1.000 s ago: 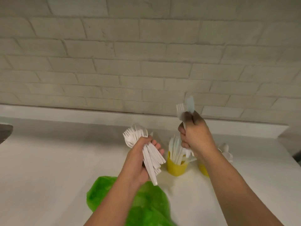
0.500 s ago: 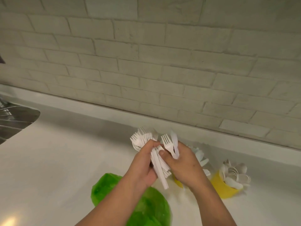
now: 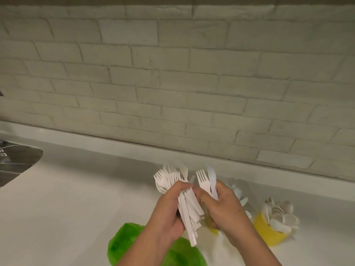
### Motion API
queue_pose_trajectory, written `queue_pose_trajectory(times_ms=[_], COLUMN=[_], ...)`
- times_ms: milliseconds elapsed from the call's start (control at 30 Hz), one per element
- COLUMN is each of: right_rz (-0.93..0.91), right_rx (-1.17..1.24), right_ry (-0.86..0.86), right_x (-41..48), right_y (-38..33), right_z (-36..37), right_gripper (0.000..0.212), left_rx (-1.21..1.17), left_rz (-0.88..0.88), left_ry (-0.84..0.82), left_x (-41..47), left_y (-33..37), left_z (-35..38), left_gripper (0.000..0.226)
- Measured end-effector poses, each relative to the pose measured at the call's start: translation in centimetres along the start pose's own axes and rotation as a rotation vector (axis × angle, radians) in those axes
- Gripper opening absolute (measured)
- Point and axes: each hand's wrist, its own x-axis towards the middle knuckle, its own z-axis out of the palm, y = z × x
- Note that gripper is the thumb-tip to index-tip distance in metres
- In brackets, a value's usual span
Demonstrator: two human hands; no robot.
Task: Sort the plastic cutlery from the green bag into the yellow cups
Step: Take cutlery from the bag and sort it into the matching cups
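We are gripping a bundle of white plastic cutlery [image 3: 189,212] by its handles in our left hand [image 3: 169,214], while our right hand [image 3: 224,206] is pinching one fork [image 3: 203,181] and one knife [image 3: 211,175]. The pieces are looking light, stiff and slippery, so we are judging the handles the safest hold. The green bag [image 3: 123,240] is lying at seven o'clock of the hands, a yellow cup [image 3: 269,235] at four.

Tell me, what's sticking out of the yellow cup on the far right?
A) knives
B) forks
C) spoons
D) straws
C: the yellow cup on the far right is packed with white spoons, their round bowls pointing up.
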Motion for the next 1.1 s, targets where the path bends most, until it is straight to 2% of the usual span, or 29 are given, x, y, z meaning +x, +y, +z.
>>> queue_pose_trajectory(times_ms=[100, 200, 333, 500, 567, 633, 700, 767, 833, 933, 1100], right_rz=[0.126, 0.126, 0.013, -0.104, -0.089, -0.052, -0.041, -0.09, -0.161, -0.187, -0.098], right_rx=[0.171, 0.247, 0.085, -0.26, -0.262, -0.147, -0.043, -0.066, -0.159, -0.463, -0.672], right_ry=[0.017, 0.028, 0.004, 0.065, 0.084, 0.109, 0.167, 0.243, 0.349, 0.493, 0.446], right_x=[0.3, 0.2, -0.3, -0.3, -0.3, -0.2, 0.1, 0.7, 1.3, 2.5, 4.4], right_y=[-0.3, -0.8, -1.1, 0.4, 1.1, 1.3, 1.1, 0.7, 0.6, 1.5, 4.5], right_z=[-0.1, -0.1, 0.7, 2.0, 2.6, 2.7, 1.6, -0.5, -3.1, -5.9, -5.8], right_gripper=[0.02, 0.027, 0.03, 0.028, 0.028, 0.027, 0.026, 0.027, 0.027, 0.023, 0.015], left_rx=[-0.043, -0.036, -0.01, 0.021, -0.01, -0.025, -0.041, -0.069, -0.053, 0.028, 0.084], left_rz=[-0.036, -0.092, -0.107, -0.025, -0.048, -0.062, -0.068, -0.08, -0.085, -0.05, -0.015], left_ry=[0.014, -0.017, -0.108, -0.037, -0.027, -0.031, -0.023, -0.017, -0.031, -0.016, -0.021], left_x=[-0.3, -0.4, -0.8, -0.7, -0.6, -0.3, 0.2, 0.6, 0.5, 0.1, 0.1], left_y=[0.3, 0.3, -0.3, -1.0, -1.5, -1.6, -1.4, -1.1, -0.9, -1.4, -2.2], left_z=[-0.1, -0.1, 0.2, -0.3, -0.6, -0.7, -0.9, -1.3, -1.5, -1.9, -1.9], left_gripper=[0.018, 0.009, 0.017, 0.028, 0.028, 0.028, 0.018, 0.013, 0.015, 0.018, 0.038])
